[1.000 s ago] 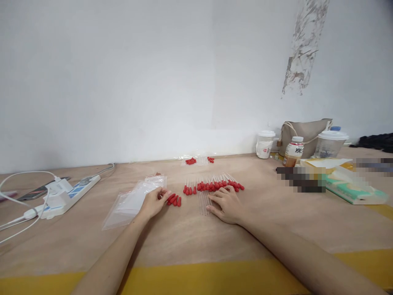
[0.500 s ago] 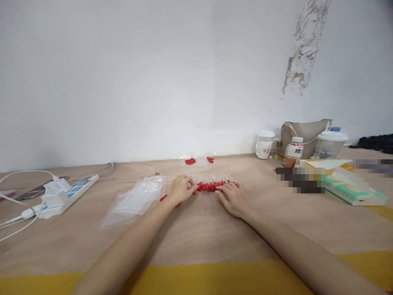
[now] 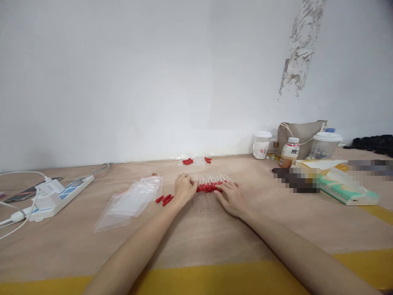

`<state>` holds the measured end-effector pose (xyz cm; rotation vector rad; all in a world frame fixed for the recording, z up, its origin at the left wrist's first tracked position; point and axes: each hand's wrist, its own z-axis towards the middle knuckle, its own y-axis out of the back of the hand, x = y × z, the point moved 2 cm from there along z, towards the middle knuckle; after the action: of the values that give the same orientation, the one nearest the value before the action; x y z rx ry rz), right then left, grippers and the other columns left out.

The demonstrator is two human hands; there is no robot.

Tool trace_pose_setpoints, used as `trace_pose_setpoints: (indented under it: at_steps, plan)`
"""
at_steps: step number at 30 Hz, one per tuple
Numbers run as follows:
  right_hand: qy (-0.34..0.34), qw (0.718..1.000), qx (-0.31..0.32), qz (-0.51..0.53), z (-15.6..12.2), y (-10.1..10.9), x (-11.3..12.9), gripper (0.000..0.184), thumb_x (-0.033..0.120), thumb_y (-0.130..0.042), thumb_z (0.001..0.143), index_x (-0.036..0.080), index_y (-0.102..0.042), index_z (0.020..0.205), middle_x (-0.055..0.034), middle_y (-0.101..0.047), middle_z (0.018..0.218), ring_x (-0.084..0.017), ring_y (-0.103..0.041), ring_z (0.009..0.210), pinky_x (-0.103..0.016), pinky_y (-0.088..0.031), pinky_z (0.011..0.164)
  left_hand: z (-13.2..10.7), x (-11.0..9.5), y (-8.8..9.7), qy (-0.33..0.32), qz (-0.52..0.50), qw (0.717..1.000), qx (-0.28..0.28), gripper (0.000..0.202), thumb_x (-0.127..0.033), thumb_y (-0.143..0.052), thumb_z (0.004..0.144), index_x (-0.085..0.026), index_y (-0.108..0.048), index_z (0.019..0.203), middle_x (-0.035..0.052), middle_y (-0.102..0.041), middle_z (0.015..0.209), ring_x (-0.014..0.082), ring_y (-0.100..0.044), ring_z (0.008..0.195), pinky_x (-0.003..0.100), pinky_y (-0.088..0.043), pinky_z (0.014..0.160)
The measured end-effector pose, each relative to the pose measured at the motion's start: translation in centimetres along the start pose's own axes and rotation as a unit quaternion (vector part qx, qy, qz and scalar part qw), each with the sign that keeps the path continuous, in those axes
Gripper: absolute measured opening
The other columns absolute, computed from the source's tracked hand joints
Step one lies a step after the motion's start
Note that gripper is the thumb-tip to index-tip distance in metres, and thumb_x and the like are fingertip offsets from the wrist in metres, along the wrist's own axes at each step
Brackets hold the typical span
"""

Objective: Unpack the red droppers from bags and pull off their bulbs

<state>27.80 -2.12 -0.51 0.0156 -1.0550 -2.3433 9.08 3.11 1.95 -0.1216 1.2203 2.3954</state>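
A row of clear glass droppers with red rubber bulbs (image 3: 207,187) lies on the brown table (image 3: 196,237). My left hand (image 3: 184,188) presses with curled fingers against the row's left end. At the right end my right hand (image 3: 231,197) lies with fingers stretched flat, pushing the droppers together. Bare glass tubes (image 3: 202,203) stick out toward me between the two hands. A few loose red bulbs (image 3: 163,199) rest just left of my left hand.
Clear zip bags (image 3: 129,203) lie to the left, then a white power strip (image 3: 52,196) with cables. More red bulbs (image 3: 188,161) sit near the wall. Cups (image 3: 261,144), a bottle (image 3: 289,152), a bag (image 3: 299,137) and a tissue pack (image 3: 346,190) stand at right.
My left hand left the loose bulbs beside the bags and moved right to the row's end. Both hands have squeezed the spread-out droppers into a tighter bunch.
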Motion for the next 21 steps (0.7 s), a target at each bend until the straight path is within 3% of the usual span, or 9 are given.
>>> trace_pose_setpoints:
  at_steps: [5,10,16,21]
  plan:
    - [0.041,0.996,-0.032,-0.069,0.0,0.2,0.4,0.037,0.044,-0.046,0.08,0.024,-0.056,0.109,-0.0088,-0.042,0.129,-0.027,-0.036,0.116,-0.044,-0.023,0.093,-2.6,2.2,2.8,0.019,-0.104,0.994,-0.019,0.028,-0.037,-0.05,0.077,-0.017,-0.059,0.061,0.0041,-0.057,0.078,0.0177,-0.053,0.08,0.031,-0.041,0.075]
    - [0.113,0.991,0.007,-0.069,-0.3,0.0,1.5,0.052,0.047,-0.049,0.077,0.026,-0.044,0.124,-0.0093,-0.035,0.135,-0.028,-0.029,0.122,-0.048,-0.015,0.098,-6.0,3.4,4.1,-0.02,-0.18,0.983,0.03,0.022,-0.037,-0.052,0.078,-0.019,-0.063,0.071,0.0038,-0.058,0.087,0.0179,-0.053,0.085,0.031,-0.042,0.074]
    - [0.183,0.982,0.049,-0.01,-0.9,-0.1,2.8,0.045,0.047,-0.043,0.082,0.028,-0.044,0.123,-0.0058,-0.054,0.118,-0.024,-0.038,0.114,-0.047,-0.011,0.097,-7.5,2.5,3.9,-0.116,-0.178,0.977,0.028,0.014,-0.03,-0.051,0.081,-0.021,-0.061,0.08,0.0036,-0.057,0.09,0.018,-0.051,0.091,0.033,-0.04,0.08]
    - [0.17,0.984,0.041,0.016,-1.2,-0.6,2.9,0.035,0.044,-0.046,0.082,0.027,-0.055,0.111,-0.0031,-0.063,0.088,-0.019,-0.048,0.094,-0.043,-0.015,0.092,-7.6,2.0,3.7,-0.174,-0.146,0.974,0.007,0.011,-0.027,-0.05,0.082,-0.02,-0.059,0.084,0.004,-0.058,0.089,0.0179,-0.051,0.089,0.034,-0.04,0.08]
